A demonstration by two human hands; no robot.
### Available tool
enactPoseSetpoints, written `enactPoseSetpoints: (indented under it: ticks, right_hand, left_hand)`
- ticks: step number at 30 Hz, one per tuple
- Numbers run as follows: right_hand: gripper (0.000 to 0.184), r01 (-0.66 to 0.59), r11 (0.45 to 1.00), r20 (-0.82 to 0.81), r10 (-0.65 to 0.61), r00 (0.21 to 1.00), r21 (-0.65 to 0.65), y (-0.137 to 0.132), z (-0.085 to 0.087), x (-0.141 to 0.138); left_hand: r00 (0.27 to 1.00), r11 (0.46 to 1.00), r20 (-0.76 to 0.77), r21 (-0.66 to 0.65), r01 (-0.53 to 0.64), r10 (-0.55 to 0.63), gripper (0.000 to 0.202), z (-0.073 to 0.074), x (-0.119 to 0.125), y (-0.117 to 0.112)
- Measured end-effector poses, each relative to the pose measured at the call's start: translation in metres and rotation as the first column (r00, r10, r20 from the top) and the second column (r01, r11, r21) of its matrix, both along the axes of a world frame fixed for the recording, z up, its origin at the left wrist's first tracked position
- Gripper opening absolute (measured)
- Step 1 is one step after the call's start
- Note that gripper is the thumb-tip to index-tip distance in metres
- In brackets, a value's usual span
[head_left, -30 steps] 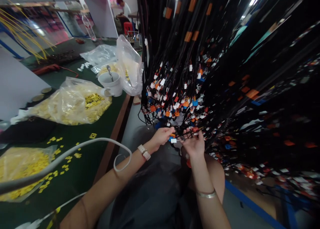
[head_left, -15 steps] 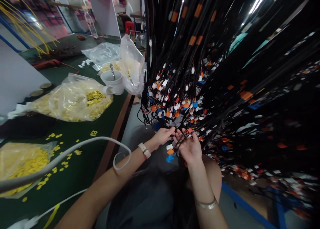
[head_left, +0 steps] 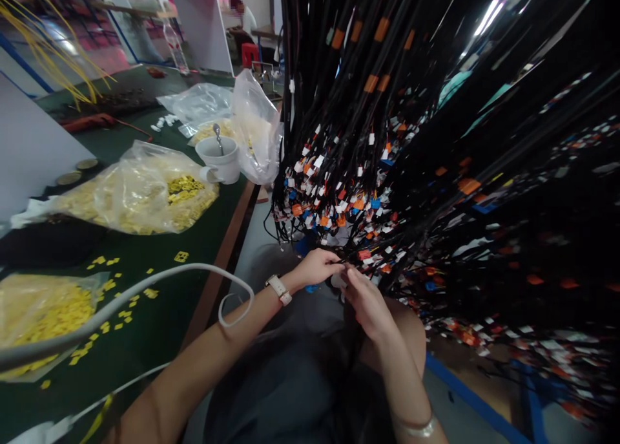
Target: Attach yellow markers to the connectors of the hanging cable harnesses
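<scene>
- Right hand (head_left: 369, 305) is rolled inward vs half a second ago: palm lies open upward then, now it's turned away from camera, fingers brought to left hand (head_left: 312, 269).
- Blue connector (head_left: 311, 289) shows farther left now, just under left hand.
- Nearest: dark clothing (head_left: 281, 386) over the lap, bracelet (head_left: 419, 427) on right wrist, white-strapped watch (head_left: 279, 290) on left.
- Left hand: thumb and fingertips pressed together, pinching thin black wires (head_left: 341, 262).
- Right hand: fingers bunched, tips at or right beside left fingertips. Can't tell if they hold anything; contact spot hidden.
- Work sits between the hands, above the lap, at the lower edge of the hanging harnesses (head_left: 329, 101). Red connector (head_left: 364, 254) just above right hand.
- Grey cable (head_left: 159, 273) arcs over the bench (head_left: 159, 327), its end loop by left forearm.
- Bench near side: bag of yellow parts (head_left: 53, 315), loose yellow bits (head_left: 124, 315) strewn beside it.
- Blue frame (head_left: 475, 399) low on the right, under the harnesses.
- Harnesses fill upper right: black runs, orange tags, white/orange/blue/red connectors bunched at the ends.
- Mid bench: second yellow bag (head_left: 130, 195), touching or just beside white mug (head_left: 221, 166); spoon (head_left: 217, 134) stands tilted in mug. Upright clear bag (head_left: 254, 130) right behind mug, flat clear bag (head_left: 198, 105) left of it.
- Farther: clear bottle (head_left: 173, 46), yellow wires (head_left: 53, 59) hanging at left.
- Farthest: red stool (head_left: 250, 55) and a seated person (head_left: 247, 21).
</scene>
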State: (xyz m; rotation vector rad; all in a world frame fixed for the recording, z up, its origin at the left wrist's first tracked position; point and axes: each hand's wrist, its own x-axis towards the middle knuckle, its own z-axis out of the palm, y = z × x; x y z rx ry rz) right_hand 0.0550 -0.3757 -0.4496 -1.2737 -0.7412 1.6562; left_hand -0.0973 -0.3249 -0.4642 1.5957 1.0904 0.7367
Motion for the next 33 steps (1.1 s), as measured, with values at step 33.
enactPoseSetpoints:
  ticks: [33]
  right_hand:
    - [0.03,-0.353,0.928,0.956,-0.011,0.293,0.119,0.002,-0.036,0.092]
  left_hand:
    - [0.866,0.876,0.133,-0.046,-0.481,0.482,0.027,0.018,-0.012,0.012]
